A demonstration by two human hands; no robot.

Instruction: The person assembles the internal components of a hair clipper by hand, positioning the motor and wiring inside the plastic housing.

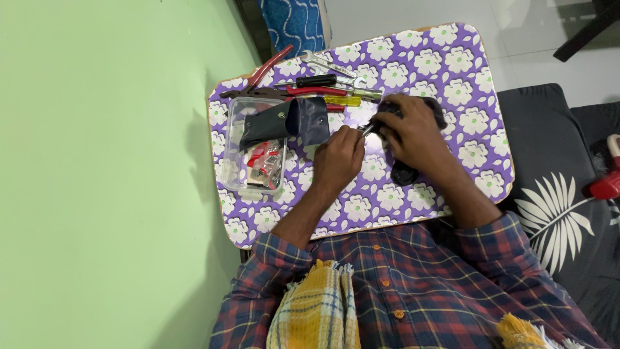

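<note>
Black rounded plastic device is lying mid-table under right hand, which is clamping it | left hand is gripping slim metal tool | purple floral table is offering open room toward right edge | clear plastic box is sitting near left edge.

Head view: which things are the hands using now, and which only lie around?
In use:
left hand, small metal tool
right hand, black object

Lying about:
pliers
screwdrivers
wrench
plastic box
dark pouch
</note>
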